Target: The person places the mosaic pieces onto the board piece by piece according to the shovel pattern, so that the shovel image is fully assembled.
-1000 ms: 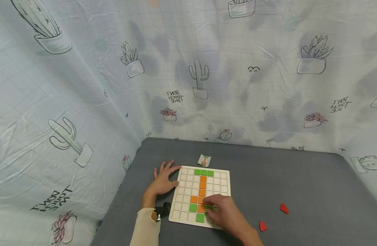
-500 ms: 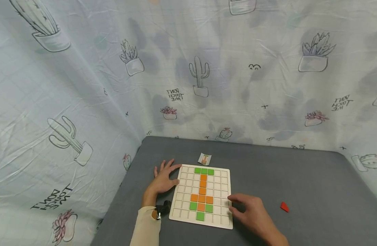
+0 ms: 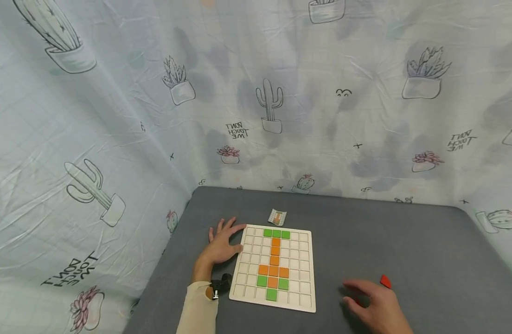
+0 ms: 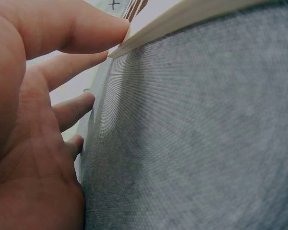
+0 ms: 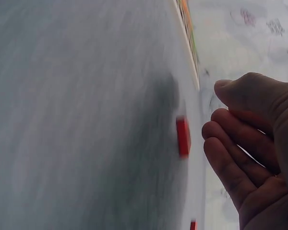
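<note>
A cream square grid board (image 3: 299, 264) lies on the grey table, with green tiles (image 3: 272, 294) and orange tiles (image 3: 274, 260) set in some of its cells. Against the board's left edge rest the thumb and index finger of my left hand (image 3: 220, 247), its fingers spread and fairly straight. My right hand (image 3: 377, 304) hovers over the table to the right of the board, thumb and fingers apart, holding nothing. Beside it lies one red piece (image 3: 386, 281) with a curved side. The right wrist view shows a red piece (image 5: 183, 136) on the table just past the fingertips, and part of another below.
A small printed pattern card (image 3: 277, 217) lies behind the board. Pale cloth (image 3: 323, 116) printed with potted plants hangs around the grey table (image 3: 406, 241) at the back and left. A small black device (image 3: 221, 284) is on my left wrist.
My right hand has left the board and moved right, over the nearer red piece. The orange tile that it had covered, right of the orange row's middle, is now visible. My left hand stays put.
</note>
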A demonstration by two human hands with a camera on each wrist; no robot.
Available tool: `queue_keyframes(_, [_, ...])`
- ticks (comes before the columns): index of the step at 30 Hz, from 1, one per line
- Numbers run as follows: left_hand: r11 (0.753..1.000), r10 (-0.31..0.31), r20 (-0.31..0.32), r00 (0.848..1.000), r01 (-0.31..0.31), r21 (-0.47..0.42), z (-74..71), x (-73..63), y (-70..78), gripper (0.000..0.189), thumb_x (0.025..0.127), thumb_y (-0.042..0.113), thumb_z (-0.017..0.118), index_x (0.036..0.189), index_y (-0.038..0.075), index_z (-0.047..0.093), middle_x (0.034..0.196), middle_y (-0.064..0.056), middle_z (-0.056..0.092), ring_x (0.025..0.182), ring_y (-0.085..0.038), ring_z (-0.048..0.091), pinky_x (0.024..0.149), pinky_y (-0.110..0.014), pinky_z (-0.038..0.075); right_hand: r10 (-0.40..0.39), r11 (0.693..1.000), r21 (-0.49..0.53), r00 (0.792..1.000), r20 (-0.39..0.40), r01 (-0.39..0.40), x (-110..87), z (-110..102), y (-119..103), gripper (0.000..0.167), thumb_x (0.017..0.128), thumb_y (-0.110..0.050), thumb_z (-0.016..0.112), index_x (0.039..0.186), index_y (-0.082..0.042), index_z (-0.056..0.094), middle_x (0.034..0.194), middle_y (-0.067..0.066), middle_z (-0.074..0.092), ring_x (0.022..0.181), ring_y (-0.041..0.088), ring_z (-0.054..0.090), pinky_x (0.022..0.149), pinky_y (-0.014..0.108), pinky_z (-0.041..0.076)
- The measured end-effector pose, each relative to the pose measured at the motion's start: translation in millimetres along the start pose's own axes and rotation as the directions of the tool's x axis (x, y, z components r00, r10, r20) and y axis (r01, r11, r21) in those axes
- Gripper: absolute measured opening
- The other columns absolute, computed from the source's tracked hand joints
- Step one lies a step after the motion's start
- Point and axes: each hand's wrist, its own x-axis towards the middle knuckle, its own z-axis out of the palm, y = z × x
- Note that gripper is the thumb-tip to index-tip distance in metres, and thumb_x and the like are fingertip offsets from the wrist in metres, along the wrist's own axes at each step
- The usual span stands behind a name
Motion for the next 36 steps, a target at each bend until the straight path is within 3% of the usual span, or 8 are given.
queue_keyframes(6, [1.0, 0.007, -0.003, 1.0, -0.007, -0.015, 1.3, -0.1, -1.2, 0.066, 0.094, 0.007, 0.076, 0.157, 0.016, 0.062, 0.18, -0.022, 0.028, 0.169, -0.053, 0.004, 0.126, -0.079, -0.012, 0.133, 0.989, -0.066, 0.991, 0.016, -0.132, -13.6, -15.3, 8.9, 0.04, 0.065, -0.017, 0.105, 0.098, -0.028, 0.085, 0.092, -0.016, 0.08, 0.083, -0.002, 0.074, 0.072, 0.017, 0.058])
queue_keyframes(11, [1.0, 0.007, -0.003, 1.0, -0.007, -0.017, 1.5, -0.7, -2.5, 0.065, 0.094, 0.007, 0.076, 0.157, 0.017, 0.062, 0.18, -0.021, 0.028, 0.169, -0.053, 0.003, 0.126, -0.078, -0.012, 0.29, 0.957, -0.073, 0.947, 0.135, -0.282, -18.7, -19.7, 4.4, 0.033, 0.071, -0.027, 0.103, 0.098, -0.032, 0.083, 0.092, -0.017, 0.08, 0.082, -0.003, 0.073, 0.073, 0.025, 0.061])
queue_keyframes(14, [1.0, 0.007, -0.002, 1.0, -0.007, -0.013, 1.7, -0.5, -2.6, 0.065, 0.094, 0.008, 0.077, 0.157, 0.017, 0.062, 0.18, -0.021, 0.028, 0.169, -0.053, 0.003, 0.126, -0.078, -0.012, 0.332, 0.943, -0.068, 0.926, 0.179, -0.325, -19.2, -18.4, 2.0, 0.032, 0.073, -0.028, 0.102, 0.098, -0.032, 0.083, 0.093, -0.018, 0.079, 0.081, -0.005, 0.072, 0.073, 0.025, 0.061])
queue_keyframes(21, [1.0, 0.006, -0.006, 1.0, -0.006, -0.012, 1.7, 0.1, -2.7, 0.065, 0.094, 0.007, 0.077, 0.157, 0.017, 0.062, 0.18, -0.021, 0.028, 0.169, -0.054, 0.003, 0.127, -0.078, -0.012, 0.233, 0.972, -0.019, 0.941, 0.244, -0.235, -16.2, -13.2, -1.2, 0.034, 0.073, -0.021, 0.101, 0.103, -0.026, 0.084, 0.096, -0.013, 0.08, 0.084, -0.002, 0.073, 0.076, 0.027, 0.063])
queue_keyframes(27, [1.0, 0.003, -0.01, 1.0, -0.003, -0.007, 2.8, 0.6, -2.1, 0.065, 0.093, 0.007, 0.077, 0.156, 0.017, 0.063, 0.18, -0.021, 0.029, 0.169, -0.054, 0.004, 0.126, -0.078, -0.011, 0.212, 0.976, -0.029, 0.919, 0.332, -0.215, -14.9, -14.2, 0.5, 0.037, 0.076, -0.02, 0.1, 0.109, -0.024, 0.083, 0.1, -0.011, 0.08, 0.088, -0.002, 0.072, 0.077, 0.027, 0.063])
queue_keyframes(29, [1.0, 0.004, -0.012, 1.0, -0.004, -0.004, 3.1, 0.8, -2.4, 0.065, 0.093, 0.007, 0.077, 0.156, 0.017, 0.063, 0.18, -0.021, 0.029, 0.169, -0.054, 0.004, 0.126, -0.078, -0.011, 0.211, 0.976, -0.022, 0.923, 0.322, -0.215, -17.1, -15.1, 2.5, 0.039, 0.075, -0.017, 0.1, 0.109, -0.024, 0.083, 0.101, -0.011, 0.08, 0.088, -0.004, 0.072, 0.077, 0.026, 0.062])
queue_keyframes(34, [1.0, 0.008, -0.013, 1.0, -0.008, -0.007, 2.9, 1.0, -3.4, 0.065, 0.093, 0.007, 0.077, 0.156, 0.017, 0.063, 0.18, -0.021, 0.029, 0.168, -0.054, 0.004, 0.126, -0.078, -0.011, 0.124, 0.99, 0.035, 0.97, 0.211, -0.134, -25.7, -13.4, 8.2, 0.043, 0.068, -0.006, 0.1, 0.104, -0.022, 0.083, 0.097, -0.012, 0.08, 0.086, -0.007, 0.07, 0.071, 0.024, 0.061])
queue_keyframes(36, [1.0, 0.01, -0.012, 1.0, -0.01, -0.01, 2.7, 0.6, -3.8, 0.065, 0.093, 0.007, 0.077, 0.156, 0.017, 0.063, 0.179, -0.021, 0.029, 0.168, -0.054, 0.004, 0.126, -0.078, -0.011, 0.095, 0.993, 0.047, 0.979, 0.181, -0.105, -27.4, -12.1, 9.2, 0.044, 0.067, -0.005, 0.1, 0.103, -0.022, 0.083, 0.096, -0.014, 0.08, 0.085, -0.008, 0.07, 0.069, 0.024, 0.061])
